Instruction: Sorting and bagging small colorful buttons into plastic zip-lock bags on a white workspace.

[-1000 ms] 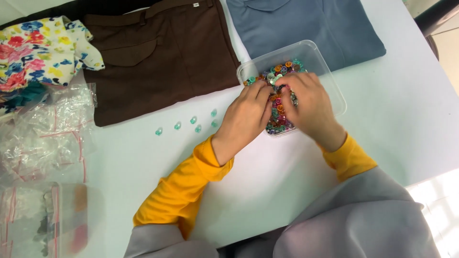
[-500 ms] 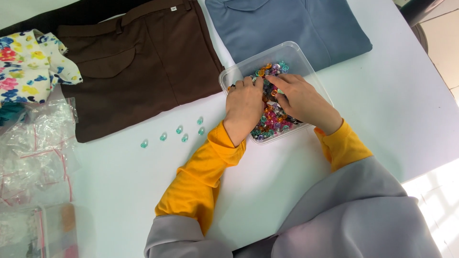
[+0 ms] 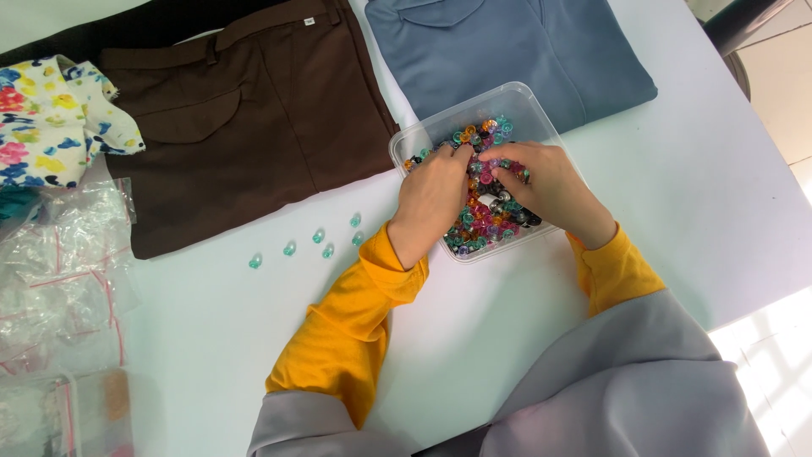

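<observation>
A clear plastic tub (image 3: 534, 103) holds many small coloured beads (image 3: 478, 222) in teal, pink, orange and black. Both hands reach into it. My left hand (image 3: 433, 193) lies over the tub's left side, fingertips down among the beads. My right hand (image 3: 545, 184) covers the middle and right side, fingers curled into the pile. The two sets of fingertips meet near the tub's centre; what they pinch is hidden. Several teal beads (image 3: 320, 239) lie loose on the white table (image 3: 211, 338) left of the tub.
Folded brown trousers (image 3: 245, 110) and a folded blue-grey garment (image 3: 507, 42) lie beyond the tub. A floral cloth (image 3: 51, 118) sits far left, with clear zip bags (image 3: 59, 271) below it. The table's right edge runs near the tiled floor (image 3: 787, 85).
The view has shifted slightly, so everything sits a little lower. Both hands stay in the tub, fingers stirring among the beads. The loose teal beads have not moved.
</observation>
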